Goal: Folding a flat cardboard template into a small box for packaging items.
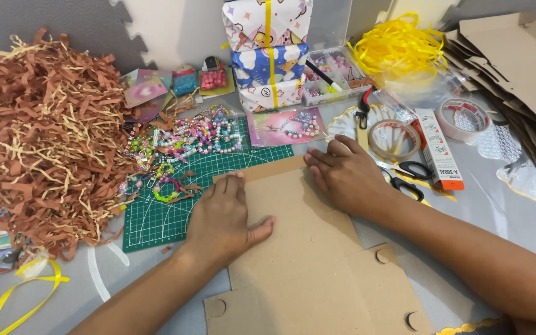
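A flat brown cardboard box blank (pixel 305 260) lies partly on a green cutting mat (pixel 156 217). My left hand (pixel 221 217) presses palm-down on its upper left part, fingers together and thumb spread. My right hand (pixel 348 177) lies flat on the blank's upper right edge, fingers pointing left. Neither hand grips anything. The cardboard has round notches along its lower flaps.
A heap of brown shredded paper (pixel 44 136) fills the left. Colourful bead bracelets (pixel 187 139) lie on the mat's far end. Wrapped gift boxes (pixel 268 56), yellow ribbon (pixel 398 46), tape rolls (pixel 395 139), black-handled scissors (pixel 407 177) and stacked cardboard (pixel 516 68) sit behind and right.
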